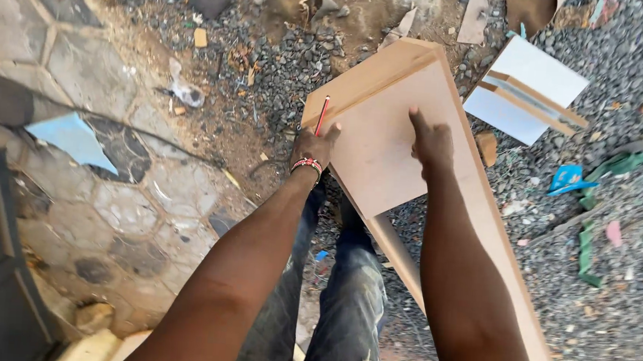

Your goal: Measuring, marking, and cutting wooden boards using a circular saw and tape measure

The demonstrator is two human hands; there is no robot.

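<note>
Pencil [322, 116], red, pinched in left hand [315, 144] at frame centre; right hand [431, 141] pressing board [384, 155], index finger extended.

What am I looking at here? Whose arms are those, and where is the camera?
The camera sits on a person's head and looks down, so you see that person's own two arms, jeans-covered legs and the ground below. There is no machine here, just bare hands.

The left hand wears a beaded bracelet and holds a red pencil against the edge of a pale wooden board. The right hand presses flat on the same board, with one finger pointing forward. The board looks like part of a long wooden piece standing in front of the person.

Around it is grey gravel on the right and flat paving stones on the left. A white panel with wooden strips lies on the gravel, along with bits of blue, green and pink scrap.
</note>
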